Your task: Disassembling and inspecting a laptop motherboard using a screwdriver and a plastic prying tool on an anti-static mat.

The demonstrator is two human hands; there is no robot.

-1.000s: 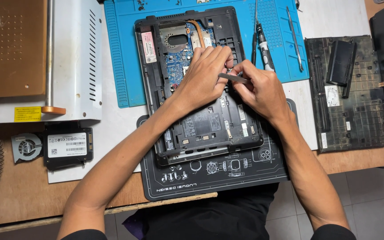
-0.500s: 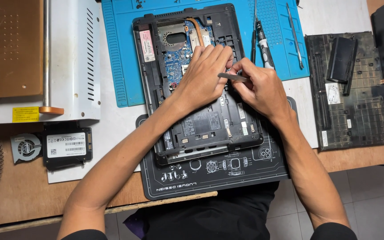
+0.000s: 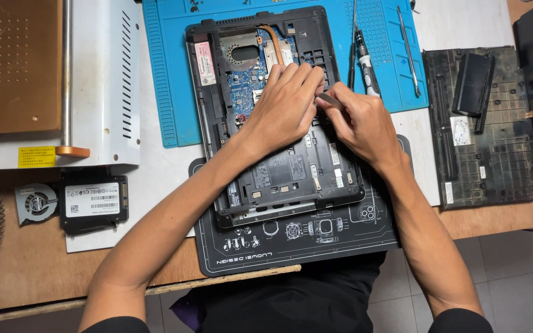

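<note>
Opened laptop base: lay upside down, cover removed, blue circuit board exposed; upper half rested on the blue silicone mat, lower half on the black work mat, whose near edge overhung the front edge of the surface.

Left hand: lay palm down on the middle of the laptop base, fingers curled and pressing near its right side; nothing was seen gripped in it.

Right hand: was closed on a slim grey pry tool, whose tip met the left fingertips over the laptop base. The 2 hands touched there.

Screwdriver and metal spudger: lay on the blue silicone mat just right of the laptop base, close beside the right hand; little free room on that side.

Removed bottom cover: lay well to the right, reaching the surface's front edge.

Solid-state drive and small cooling fan: lay at left, well apart from the hands, with bare white sheet between them and the laptop base.

White machine housing: stood at upper left, its right edge beside the blue silicone mat.
</note>
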